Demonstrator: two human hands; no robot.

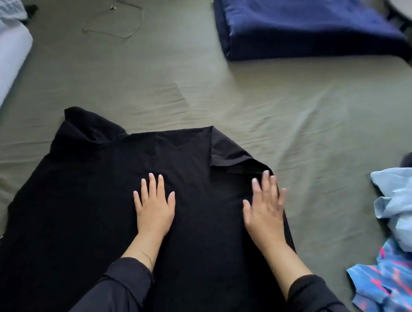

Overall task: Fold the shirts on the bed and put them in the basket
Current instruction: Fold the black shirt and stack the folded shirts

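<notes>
A black shirt [88,186] lies spread flat on the olive-green bed [226,97], its right side and sleeve folded inward. My left hand [154,208] presses flat on the middle of the shirt, fingers straight and spread. My right hand [265,208] lies flat on the folded right edge, fingers straight, slightly blurred. At the right edge of the bed sit a crumpled light blue shirt [401,199] and a blue shirt with pink streaks [388,284]. No basket is in view.
A folded dark blue blanket [307,28] lies at the far right of the bed. A white pillow [6,60] sits at the left edge. A thin cord [121,22] lies on the sheet at the far left.
</notes>
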